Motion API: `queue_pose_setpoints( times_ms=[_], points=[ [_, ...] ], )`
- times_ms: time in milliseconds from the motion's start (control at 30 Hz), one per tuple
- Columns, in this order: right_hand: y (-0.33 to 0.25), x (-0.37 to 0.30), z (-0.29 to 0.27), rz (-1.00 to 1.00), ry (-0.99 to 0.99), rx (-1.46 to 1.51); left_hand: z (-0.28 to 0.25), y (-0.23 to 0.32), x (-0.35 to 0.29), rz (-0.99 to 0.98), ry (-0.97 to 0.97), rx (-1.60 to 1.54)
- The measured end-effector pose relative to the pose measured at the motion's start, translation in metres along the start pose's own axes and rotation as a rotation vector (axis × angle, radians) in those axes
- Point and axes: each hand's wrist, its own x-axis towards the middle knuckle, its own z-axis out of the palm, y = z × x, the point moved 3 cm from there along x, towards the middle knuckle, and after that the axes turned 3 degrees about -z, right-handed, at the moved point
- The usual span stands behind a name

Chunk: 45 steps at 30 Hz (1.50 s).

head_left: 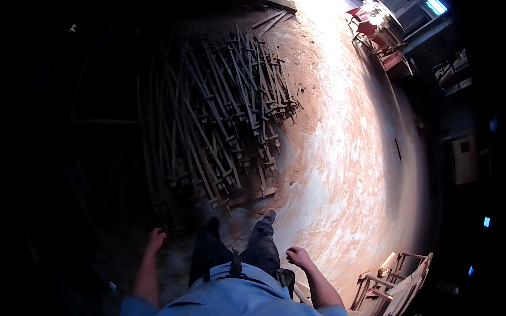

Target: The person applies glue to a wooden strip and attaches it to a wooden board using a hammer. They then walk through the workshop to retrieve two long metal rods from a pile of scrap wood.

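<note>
My left hand [156,239] hangs at my left side in the shade, its fingers curled in and nothing visible in them. On the other side, my right hand [298,256] is held low in front of my hip, loosely closed with no object showing. Neither one touches anything. Ahead of my feet lies a large pile of long bar clamps [211,113], their bars side by side and their end fittings toward me. A wooden piece [254,197] lies at the pile's near end, by my shoe [270,215].
Dusty, brightly lit floor [342,158] stretches along the right of the pile. A wooden frame or rack [392,284] stands at the lower right. Red and wooden furniture pieces [377,34] are stacked at the far right. The left side is too dark to make out.
</note>
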Motion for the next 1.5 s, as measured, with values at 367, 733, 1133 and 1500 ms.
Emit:
queue_pose_setpoints(
  times_ms=[367, 733, 1133, 1500],
  points=[
    [-0.081, 0.240, -0.175, -0.156, -0.217, -0.338, 0.181, -0.073, -0.235, -0.485, 0.288, -0.663],
    [-0.201, 0.271, -0.274, -0.183, -0.164, -0.139, 0.334, 0.068, -0.207, -0.376, 0.065, -0.450],
    [-0.303, 0.485, -0.244, -0.611, -0.254, -0.632, 0.397, 0.111, -0.256, -0.686, 0.380, -1.038],
    [-0.455, 0.697, -0.173, -0.425, -0.264, -0.055, 0.578, 0.239, -0.247, -0.898, 0.083, -1.020]
  ],
)
